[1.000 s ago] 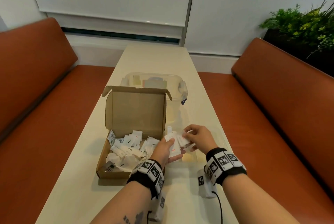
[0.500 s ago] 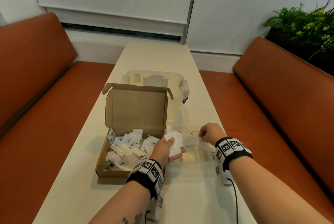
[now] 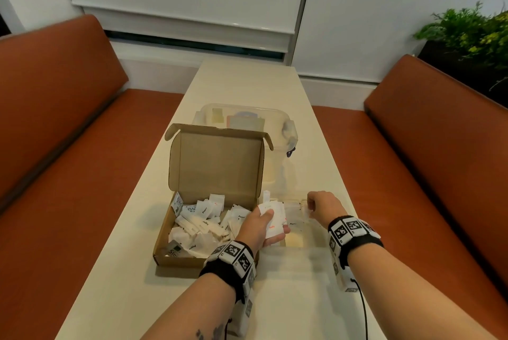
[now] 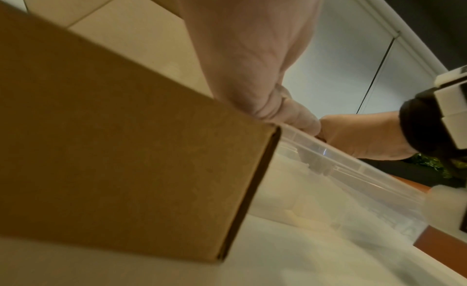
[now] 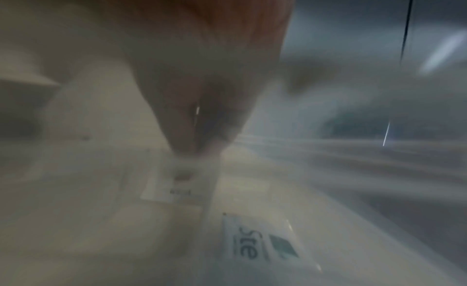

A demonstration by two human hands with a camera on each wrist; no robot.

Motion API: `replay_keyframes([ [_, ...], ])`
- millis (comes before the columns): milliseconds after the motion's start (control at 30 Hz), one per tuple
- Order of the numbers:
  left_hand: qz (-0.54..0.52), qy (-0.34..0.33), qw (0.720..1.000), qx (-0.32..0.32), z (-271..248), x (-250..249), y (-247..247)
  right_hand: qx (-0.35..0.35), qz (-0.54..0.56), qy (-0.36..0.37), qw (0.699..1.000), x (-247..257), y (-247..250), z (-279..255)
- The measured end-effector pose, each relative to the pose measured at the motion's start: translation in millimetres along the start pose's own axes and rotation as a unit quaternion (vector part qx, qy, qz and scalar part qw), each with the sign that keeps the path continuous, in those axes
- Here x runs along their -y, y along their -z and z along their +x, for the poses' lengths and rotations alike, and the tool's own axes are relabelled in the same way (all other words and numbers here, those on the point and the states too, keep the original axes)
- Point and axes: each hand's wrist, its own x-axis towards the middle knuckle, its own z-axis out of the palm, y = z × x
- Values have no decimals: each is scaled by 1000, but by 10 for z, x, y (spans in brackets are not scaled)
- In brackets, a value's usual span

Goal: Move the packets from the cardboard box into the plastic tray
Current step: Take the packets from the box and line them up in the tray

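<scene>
The open cardboard box (image 3: 192,258) holds a heap of white packets (image 3: 200,225). Just right of it lies the clear plastic tray (image 3: 298,239), rim also seen in the left wrist view (image 4: 341,166). My left hand (image 3: 275,223) hovers at the box's right edge and grips a bundle of packets (image 3: 272,212). My right hand (image 3: 312,206) is over the tray's far side, fingers curled, pinching one small white packet (image 5: 192,170). A Stevia packet (image 5: 260,244) lies flat in the tray below it.
A clear lidded container (image 3: 247,120) stands behind the box's raised lid (image 3: 217,164). The long cream table (image 3: 247,81) runs away from me between two orange benches (image 3: 68,147). A plant (image 3: 472,34) stands at the far right.
My right hand left the bundle in my left hand and swung right with one packet, down over the tray. My left hand stayed beside the box with its bundle.
</scene>
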Motion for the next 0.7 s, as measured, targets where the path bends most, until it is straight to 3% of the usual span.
replay_keyframes([
  [200,-3,3,1000,5,18,9,8,-10,13,3,1000,22,-34,-44],
  [367,-4,4,1000,2,-9,-12,4,-69,143,26,987,130,104,-116],
  [533,-19,2,1000,0,-41,-22,-4,28,275,81,958,342,172,-351],
  [700,10,-11,999,-40,-35,-34,-37,44,245,97,964,471,27,-494],
])
